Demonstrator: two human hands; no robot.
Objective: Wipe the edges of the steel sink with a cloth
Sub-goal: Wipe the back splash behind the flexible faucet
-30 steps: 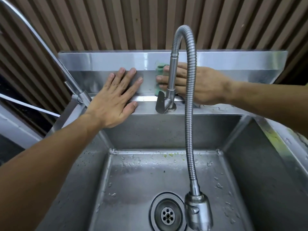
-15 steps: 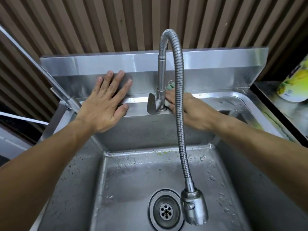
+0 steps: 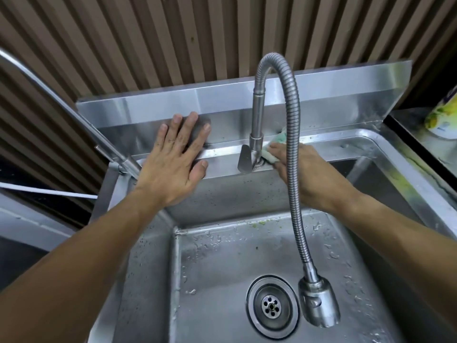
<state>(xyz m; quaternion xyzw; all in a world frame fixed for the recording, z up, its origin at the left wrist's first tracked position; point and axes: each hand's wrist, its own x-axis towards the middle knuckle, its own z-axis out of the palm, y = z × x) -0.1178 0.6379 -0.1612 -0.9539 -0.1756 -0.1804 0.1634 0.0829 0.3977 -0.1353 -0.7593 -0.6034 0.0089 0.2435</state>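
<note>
The steel sink fills the view, with a raised backsplash and a wet basin below. My left hand lies flat and spread against the backsplash and back ledge, left of the tap. My right hand presses a green and white cloth onto the back ledge, right beside the tap's base. Most of the cloth is hidden under my fingers and behind the hose.
A flexible steel tap arches from the back ledge, its spray head hanging over the drain. Green residue streaks the right rim. A yellow-green container stands on the right counter. A slanted steel pipe crosses at left.
My right hand came down from the backsplash with the cloth onto the back ledge beside the tap's base. The left hand stayed flat in place. The view shifted to the right.
</note>
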